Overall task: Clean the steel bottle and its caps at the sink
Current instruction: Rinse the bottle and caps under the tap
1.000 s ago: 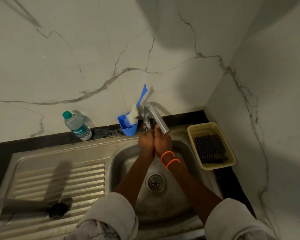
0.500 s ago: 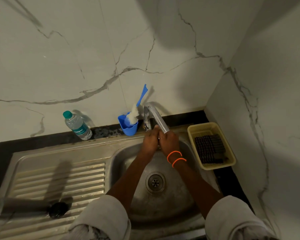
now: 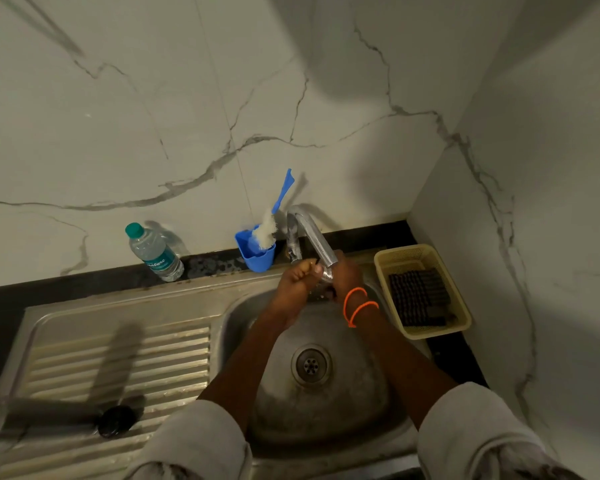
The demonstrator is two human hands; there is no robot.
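Both my hands meet under the tap spout (image 3: 317, 242), above the sink bowl (image 3: 368, 407). My left hand (image 3: 297, 282) has its fingers curled round a small cap (image 3: 322, 292), part shiny and part dark, that shows between the hands. My right hand (image 3: 347, 276), with orange bands at the wrist, closes on the same cap from the right; the spout partly hides its fingers. The steel bottle (image 3: 49, 415) lies on its side on the ribbed drainboard (image 3: 125, 348) at lower left, its black end (image 3: 116, 420) pointing right.
A blue cup (image 3: 257, 259) with a blue-handled brush (image 3: 274, 209) stands behind the sink, left of the tap. A plastic water bottle (image 3: 155, 252) stands on the black ledge. A beige basket (image 3: 459, 306) holding a dark scrubber sits right of the bowl. Marble walls close the back and right.
My hands rose a little toward the spout and parted slightly, so the small cap between them shows. The steel bottle on the drainboard stayed put.
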